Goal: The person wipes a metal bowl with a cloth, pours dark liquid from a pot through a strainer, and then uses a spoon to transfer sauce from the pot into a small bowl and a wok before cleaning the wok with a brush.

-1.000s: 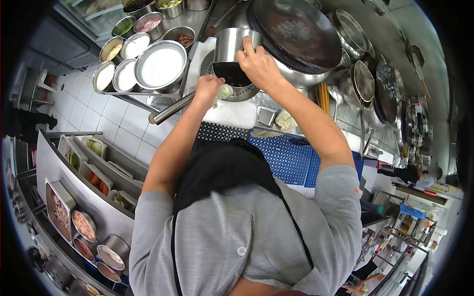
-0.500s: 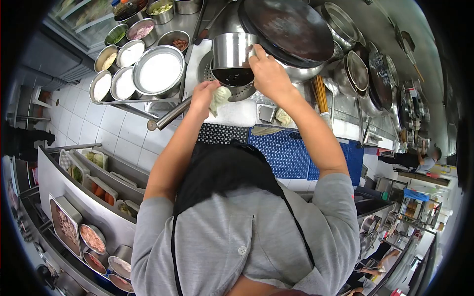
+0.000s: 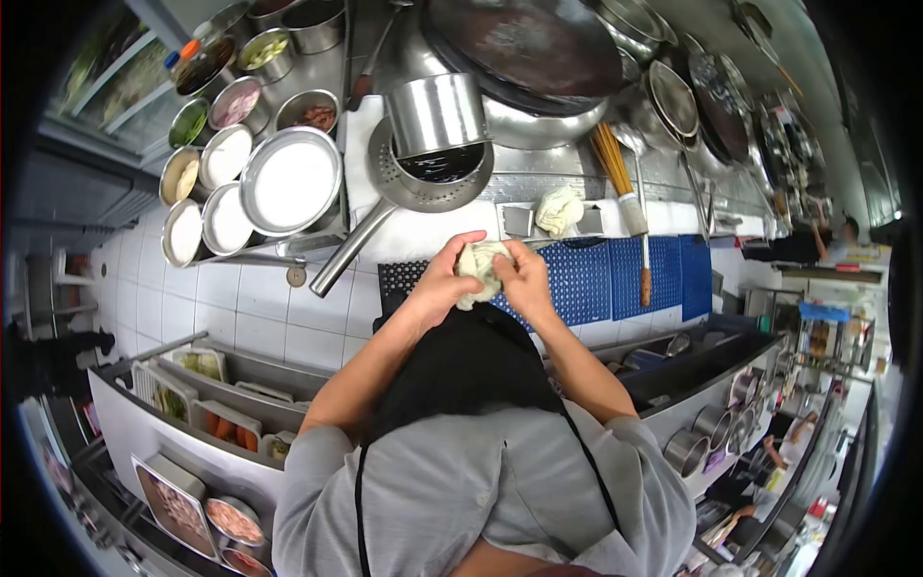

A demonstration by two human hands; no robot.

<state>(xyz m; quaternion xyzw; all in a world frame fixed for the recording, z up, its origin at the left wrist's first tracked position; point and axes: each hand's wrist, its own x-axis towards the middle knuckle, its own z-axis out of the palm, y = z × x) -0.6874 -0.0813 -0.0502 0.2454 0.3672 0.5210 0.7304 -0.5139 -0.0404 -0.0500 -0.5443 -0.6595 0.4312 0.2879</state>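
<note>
A crumpled pale cloth (image 3: pixel 479 273) is gripped between my two hands in front of the black apron. My left hand (image 3: pixel 443 280) closes on its left side, and my right hand (image 3: pixel 522 275) pinches its right side. Beyond them a steel pot (image 3: pixel 437 113) stands tilted over a bowl of dark liquid (image 3: pixel 442 165), with neither hand touching it. Around the bowl is a perforated strainer (image 3: pixel 389 178) whose long handle points down and left. A second crumpled cloth (image 3: pixel 559 211) lies on the counter beside small metal boxes.
A large wok with a dark lid (image 3: pixel 524 48) is at the back. Pans of white contents (image 3: pixel 290 181) and small ingredient pots stand left. A bamboo brush (image 3: pixel 615 173) and ladle lie right of centre. An open drawer (image 3: pixel 173 385) is lower left. Other people (image 3: pixel 798 242) are far right.
My right hand has let go of the pot and come down to the cloth. My left hand has moved toward my body with the cloth. The view has shifted slightly.
</note>
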